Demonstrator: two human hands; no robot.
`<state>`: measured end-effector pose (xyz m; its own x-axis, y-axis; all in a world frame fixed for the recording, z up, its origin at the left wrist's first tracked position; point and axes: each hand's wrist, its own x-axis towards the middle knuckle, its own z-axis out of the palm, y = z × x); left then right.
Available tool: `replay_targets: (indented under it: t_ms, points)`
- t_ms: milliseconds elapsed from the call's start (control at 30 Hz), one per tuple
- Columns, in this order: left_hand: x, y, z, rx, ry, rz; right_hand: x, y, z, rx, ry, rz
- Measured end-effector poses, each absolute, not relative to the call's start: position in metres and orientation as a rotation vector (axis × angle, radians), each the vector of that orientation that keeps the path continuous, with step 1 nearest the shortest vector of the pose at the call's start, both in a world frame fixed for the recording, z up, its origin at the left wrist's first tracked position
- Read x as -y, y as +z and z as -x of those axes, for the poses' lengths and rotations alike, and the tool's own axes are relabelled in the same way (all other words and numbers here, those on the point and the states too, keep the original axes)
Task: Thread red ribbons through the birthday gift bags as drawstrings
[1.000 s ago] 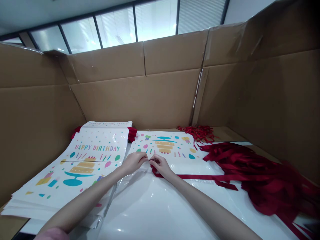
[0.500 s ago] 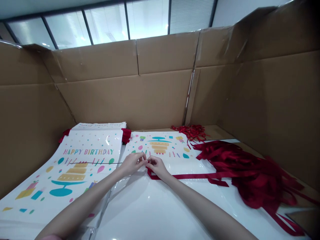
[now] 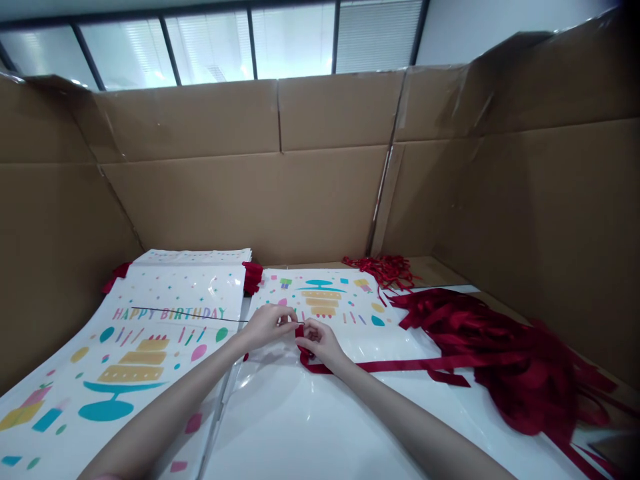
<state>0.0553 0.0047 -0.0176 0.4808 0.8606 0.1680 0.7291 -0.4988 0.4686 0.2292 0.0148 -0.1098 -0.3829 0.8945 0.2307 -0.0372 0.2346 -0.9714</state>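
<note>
Near the middle, my left hand (image 3: pixel 270 327) pinches a thin dark rod (image 3: pixel 190 315), which sticks out to the left over the printed sheets. Just right of it, my right hand (image 3: pixel 319 341) is closed on a red ribbon (image 3: pixel 390 365). The ribbon's end lies between the two hands, at the rod's tip, and its length runs right to a heap of red ribbons (image 3: pixel 500 353). Below the hands lies a white glossy sheet with a cake print (image 3: pixel 320 303). On the left is a stack of "HAPPY BIRTHDAY" sheets (image 3: pixel 175 287).
Tall cardboard walls (image 3: pixel 240 207) stand at the back and both sides. A small tangle of thin red strips (image 3: pixel 387 270) lies at the back right. Red ribbon bundles (image 3: pixel 253 277) show beside the left stack. Windows (image 3: pixel 210 50) are above.
The view has shifted slightly. The hands have moved a little apart, and the ribbon end now shows between them. The rod is tilted more, its left end higher.
</note>
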Motion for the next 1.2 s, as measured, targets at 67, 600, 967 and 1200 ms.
replay_targets:
  t_ms: [67,600,967,1200]
  points:
    - [-0.006,-0.018,-0.054,-1.335,0.565,-2.376,-0.012,-0.107,-0.230,1.631,1.278,0.832]
    - [-0.002,0.017,-0.039,-1.219,0.796,-2.426,0.002,-0.051,-0.233,1.881,1.362,0.939]
    - [0.030,0.099,0.032,-1.167,1.355,-2.257,-0.004,-0.029,-0.223,1.703,1.671,1.098]
    - [0.052,0.125,0.085,-1.086,1.704,-2.069,-0.053,-0.012,-0.249,1.837,1.269,1.543]
